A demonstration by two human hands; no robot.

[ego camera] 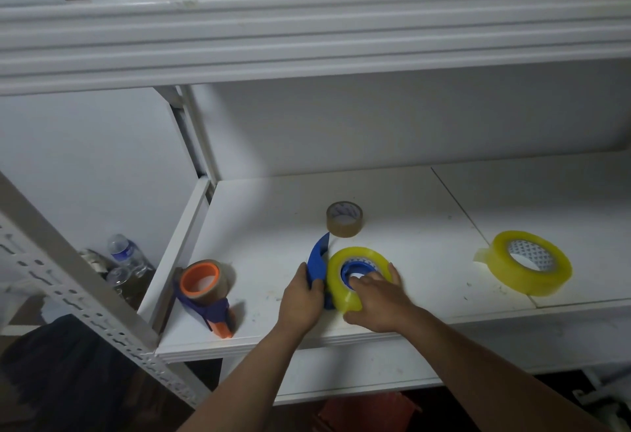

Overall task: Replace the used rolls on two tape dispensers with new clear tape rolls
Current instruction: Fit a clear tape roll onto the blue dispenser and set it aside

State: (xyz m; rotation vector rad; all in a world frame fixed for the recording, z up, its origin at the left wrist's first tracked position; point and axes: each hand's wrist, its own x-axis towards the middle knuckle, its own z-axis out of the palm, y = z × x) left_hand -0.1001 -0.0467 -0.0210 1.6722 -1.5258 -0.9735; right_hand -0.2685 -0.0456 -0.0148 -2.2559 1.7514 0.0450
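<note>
A blue tape dispenser (317,260) lies on the white shelf (426,226), and a yellowish clear tape roll (336,279) sits around its blue hub. My left hand (300,298) grips the dispenser's blue body on the left side. My right hand (379,298) presses on the clear roll, fingers over its top and right edge. A second dispenser (205,295), blue with an orange hub and tip, lies to the left with a brown roll on it. Another clear roll (531,262) lies flat at the right. A small brown roll (344,219) stands behind the blue dispenser.
An upper shelf beam (307,35) overhangs the work area. Left of the shelf, behind a perforated metal upright (68,298), stand plastic bottles (124,254). A seam (478,226) runs across the shelf board between the two clear rolls.
</note>
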